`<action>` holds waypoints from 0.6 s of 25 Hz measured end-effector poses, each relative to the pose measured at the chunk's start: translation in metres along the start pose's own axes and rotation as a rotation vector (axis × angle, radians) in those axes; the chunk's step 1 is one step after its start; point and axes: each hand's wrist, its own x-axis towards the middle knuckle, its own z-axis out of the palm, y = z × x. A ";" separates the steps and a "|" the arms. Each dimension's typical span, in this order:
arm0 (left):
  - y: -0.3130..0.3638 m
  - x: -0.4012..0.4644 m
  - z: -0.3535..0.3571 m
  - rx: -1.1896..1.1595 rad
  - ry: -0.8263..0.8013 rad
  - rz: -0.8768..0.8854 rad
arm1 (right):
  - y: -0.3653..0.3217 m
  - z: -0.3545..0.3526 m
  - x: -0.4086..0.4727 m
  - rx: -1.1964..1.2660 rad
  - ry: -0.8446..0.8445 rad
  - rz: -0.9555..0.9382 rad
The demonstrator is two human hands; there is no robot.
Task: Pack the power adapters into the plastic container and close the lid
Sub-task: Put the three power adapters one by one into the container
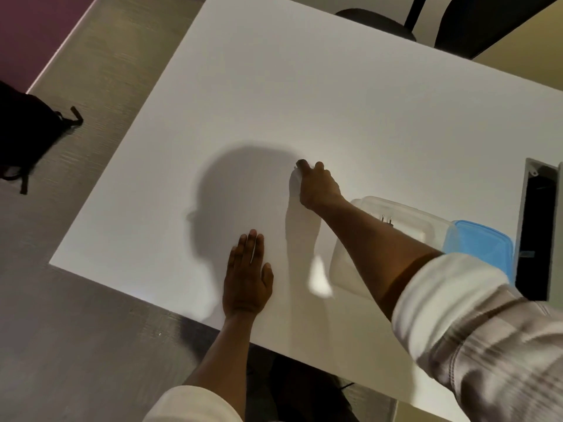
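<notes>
Tabletop, white and broad, fills most of the head view, with 1 black chair at its far edge and 1 black bag on the floor to the left. 1 clear plastic container sits open near the right edge, partly hidden under the right forearm; 2 metal plug prongs show inside it. 1 blue lid lies just beside it on the right. The left hand rests flat on the table, fingers together and extended, holding nothing. The right hand reaches forward, fingers curled around 1 white power adapter, well left of the container. The adapter looks pale and blurred.
</notes>
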 end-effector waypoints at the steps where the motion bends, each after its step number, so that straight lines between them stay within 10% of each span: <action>1: -0.001 0.000 0.000 0.000 -0.004 -0.001 | -0.001 0.007 -0.010 -0.009 0.021 -0.007; 15: 0.000 -0.001 0.000 0.009 0.023 0.000 | -0.004 0.037 -0.163 0.265 0.103 -0.079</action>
